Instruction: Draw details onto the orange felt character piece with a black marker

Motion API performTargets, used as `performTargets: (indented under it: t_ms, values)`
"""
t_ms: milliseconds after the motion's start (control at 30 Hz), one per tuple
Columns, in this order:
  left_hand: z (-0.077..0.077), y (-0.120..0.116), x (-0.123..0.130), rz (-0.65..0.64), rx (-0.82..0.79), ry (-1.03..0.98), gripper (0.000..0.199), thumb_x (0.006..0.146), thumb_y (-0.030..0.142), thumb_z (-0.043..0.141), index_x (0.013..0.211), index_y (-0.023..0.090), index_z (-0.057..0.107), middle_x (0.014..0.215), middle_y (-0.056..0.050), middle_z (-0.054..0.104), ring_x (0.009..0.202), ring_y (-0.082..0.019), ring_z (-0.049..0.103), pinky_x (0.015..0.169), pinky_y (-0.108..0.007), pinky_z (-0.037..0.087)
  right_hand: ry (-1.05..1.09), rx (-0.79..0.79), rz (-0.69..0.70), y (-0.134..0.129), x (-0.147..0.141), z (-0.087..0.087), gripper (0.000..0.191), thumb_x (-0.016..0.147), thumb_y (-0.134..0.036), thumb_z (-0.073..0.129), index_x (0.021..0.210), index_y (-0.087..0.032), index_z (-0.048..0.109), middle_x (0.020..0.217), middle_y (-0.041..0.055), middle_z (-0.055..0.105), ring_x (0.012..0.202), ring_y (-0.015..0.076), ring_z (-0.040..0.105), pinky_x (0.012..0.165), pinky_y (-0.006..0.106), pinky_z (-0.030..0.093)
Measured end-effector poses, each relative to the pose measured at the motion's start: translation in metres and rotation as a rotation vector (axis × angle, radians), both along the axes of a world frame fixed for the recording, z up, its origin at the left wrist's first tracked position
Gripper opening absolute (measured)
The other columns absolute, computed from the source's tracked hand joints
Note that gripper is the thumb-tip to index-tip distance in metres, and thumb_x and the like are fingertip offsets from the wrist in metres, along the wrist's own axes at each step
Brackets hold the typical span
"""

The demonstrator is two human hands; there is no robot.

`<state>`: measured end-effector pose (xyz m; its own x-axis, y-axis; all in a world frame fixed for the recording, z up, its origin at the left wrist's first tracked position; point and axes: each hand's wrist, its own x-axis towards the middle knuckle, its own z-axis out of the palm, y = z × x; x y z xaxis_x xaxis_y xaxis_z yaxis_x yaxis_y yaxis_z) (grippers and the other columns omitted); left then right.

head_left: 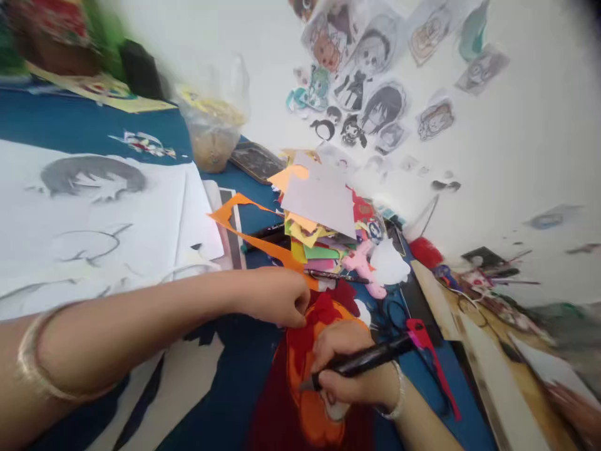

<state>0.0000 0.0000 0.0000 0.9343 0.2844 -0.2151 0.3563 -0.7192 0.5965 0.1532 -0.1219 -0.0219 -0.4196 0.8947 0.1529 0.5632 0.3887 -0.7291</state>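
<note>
Head view: right hand point(350, 360) grips black pen point(370, 358), tip at orange figure's point(312, 423) edge. Left hand point(277, 297) curled at its top; can't tell if pinching. Figure on dark red sheet point(267, 416), red parts present, sheet untrimmed below; looks partly done.

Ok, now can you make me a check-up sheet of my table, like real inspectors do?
Surface: blue tabletop, with a large white sheet bearing pencil drawings on the left.
Job's things: orange paper shape on dark red paper; black marker, its tip at the shape.
Clutter: pile of coloured paper scraps, loose orange strip, clear plastic bag.
Hands: right hand grips the marker; left hand, fingers curled, is beside the shape's upper end.
Cables: nothing seen for certain; the right side is blurred.
Surroundings: pale wall with many cut-out drawings.
</note>
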Motion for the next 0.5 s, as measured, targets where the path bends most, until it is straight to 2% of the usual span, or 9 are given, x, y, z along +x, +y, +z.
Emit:
performTargets:
  t_ms: [133,367,433,500]
  values:
    - [0.0012,-0.0018,-0.0024,0.009,-0.007,0.007,0.015,0.066,0.027,0.047,0.059,0.019,0.058,0.055,0.001,0.057,0.045,-0.01,0.043,0.04,-0.022,0.027,-0.011,-0.028,0.047,-0.0015,-0.0006,-0.0014,0.015,0.071,-0.026,0.05,0.059,-0.019,0.054,0.051,-0.0003,0.058,0.05,0.0105,0.054,0.054,0.02,0.043]
    - [0.0012,-0.0013,-0.0023,0.018,-0.025,0.016,0.014,0.065,0.027,0.048,0.059,0.019,0.058,0.056,0.001,0.058,0.047,-0.01,0.045,0.041,-0.022,0.028,0.075,-0.116,0.054,-0.0021,0.0008,-0.0009,0.009,0.07,-0.023,0.054,0.061,-0.02,0.056,0.05,-0.0017,0.056,0.048,0.0107,0.053,0.053,0.021,0.043]
    - [0.0027,-0.0015,-0.003,0.016,-0.026,0.022,0.016,0.067,0.028,0.047,0.06,0.019,0.058,0.057,0.001,0.059,0.048,-0.01,0.045,0.042,-0.022,0.029,0.119,-0.121,0.031,-0.0032,0.0036,-0.0014,0.01,0.07,-0.024,0.055,0.062,-0.02,0.058,0.052,-0.0008,0.057,0.052,0.0123,0.055,0.055,0.023,0.044]
    - [0.0051,-0.0023,-0.0044,0.005,-0.024,0.031,0.016,0.068,0.03,0.047,0.063,0.02,0.058,0.059,0.0,0.06,0.049,-0.011,0.046,0.042,-0.023,0.029,0.221,-0.121,-0.057,-0.0038,0.0083,-0.0022,0.007,0.071,-0.025,0.058,0.068,-0.02,0.06,0.06,0.0012,0.059,0.057,0.0141,0.056,0.056,0.025,0.045]
